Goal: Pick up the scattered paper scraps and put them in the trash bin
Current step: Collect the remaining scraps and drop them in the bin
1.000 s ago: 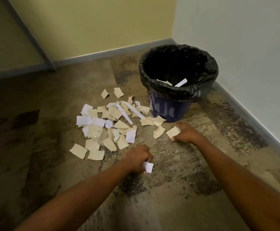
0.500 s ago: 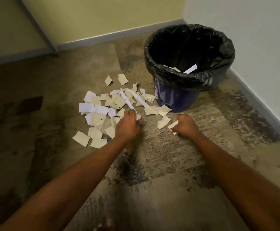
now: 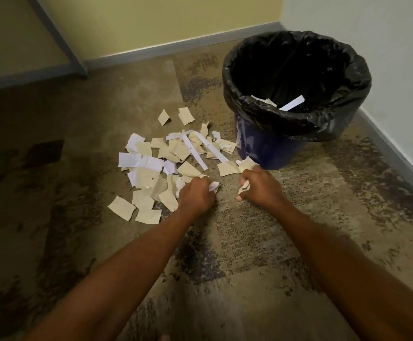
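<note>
While the paper scraps (image 3: 171,166) lie on the floor just left of the trash bin (image 3: 269,153), I see my left hand (image 3: 197,195) and right hand (image 3: 259,187) fingers curled around scraps

left hand (image 3: 195,196): bare | right hand (image 3: 262,187): bare | forearms: no sleeves

A mottled brown carpet (image 3: 249,230) covers the floor. A grey baseboard (image 3: 176,49) runs under the yellow wall (image 3: 151,18) and the white wall (image 3: 385,33).
</note>
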`<state>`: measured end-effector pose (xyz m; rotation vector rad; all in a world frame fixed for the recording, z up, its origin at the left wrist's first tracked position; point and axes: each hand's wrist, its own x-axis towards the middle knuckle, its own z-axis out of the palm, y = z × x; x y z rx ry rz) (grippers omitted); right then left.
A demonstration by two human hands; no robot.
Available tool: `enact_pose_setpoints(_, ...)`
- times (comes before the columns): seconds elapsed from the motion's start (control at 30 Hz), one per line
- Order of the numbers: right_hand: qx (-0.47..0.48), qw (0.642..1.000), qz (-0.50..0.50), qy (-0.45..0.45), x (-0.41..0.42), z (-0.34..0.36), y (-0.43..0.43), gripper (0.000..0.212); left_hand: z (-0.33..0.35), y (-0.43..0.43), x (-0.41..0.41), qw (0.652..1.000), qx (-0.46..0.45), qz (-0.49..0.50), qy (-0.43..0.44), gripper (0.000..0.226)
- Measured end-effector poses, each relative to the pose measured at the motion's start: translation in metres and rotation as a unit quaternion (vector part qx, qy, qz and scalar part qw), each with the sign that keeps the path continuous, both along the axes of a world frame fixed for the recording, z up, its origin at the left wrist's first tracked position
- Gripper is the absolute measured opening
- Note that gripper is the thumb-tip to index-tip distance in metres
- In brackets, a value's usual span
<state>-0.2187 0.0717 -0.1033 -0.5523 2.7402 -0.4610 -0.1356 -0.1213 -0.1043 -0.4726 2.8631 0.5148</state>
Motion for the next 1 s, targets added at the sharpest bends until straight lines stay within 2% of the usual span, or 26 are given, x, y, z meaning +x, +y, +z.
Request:
enact_pose_setpoints(0.1, -0.013, 1.000, -0.005, 0.003, -0.007, 0.004, -0.010, 0.037, 0.004, -0.006, 0.000, 1.000, -0.003, 0.002, 0.010, 0.021)
enact_pose_setpoints(0.2, -0.018, 0.998, 0.006, 0.064, -0.011, 0.013, -0.023, 0.039, 0.006, -0.020, -0.001, 0.998, -0.040, -0.016, 0.043, 0.033)
enact_pose_setpoints(0.37, 0.063, 0.985, 0.080, 0.140, -0.016, 0.007, -0.041, 0.048, 0.000, -0.042, -0.018, 0.995, -0.080, -0.056, 0.015, 0.035)
enact_pose_setpoints(0.47, 0.064, 0.988, 0.087, 0.108, -0.022, 0.003, -0.048, 0.048, 0.000, -0.049, -0.032, 0.997, -0.043, -0.063, -0.022, 0.036)
enact_pose_setpoints(0.6, 0.050, 0.993, 0.089, 0.066, -0.038, 0.007, -0.057, 0.046, -0.004, -0.055, -0.044, 0.995, -0.024, -0.092, -0.043, 0.055)
enact_pose_setpoints(0.8, 0.029, 0.996, 0.079, 0.036, -0.039, 0.001, -0.070, 0.090, -0.008, -0.059, -0.042, 0.994, 0.015, -0.104, -0.004, 0.057)
enact_pose_setpoints(0.9, 0.033, 0.996, 0.063, 0.045, -0.041, -0.001, -0.072, 0.070, -0.005, -0.056, -0.042, 0.995, 0.028, -0.094, -0.010, 0.052)
enact_pose_setpoints(1.0, -0.003, 0.999, 0.024, 0.026, -0.039, 0.001, -0.065, 0.055, -0.003, -0.052, -0.041, 0.996, 0.057, -0.059, -0.035, 0.059)
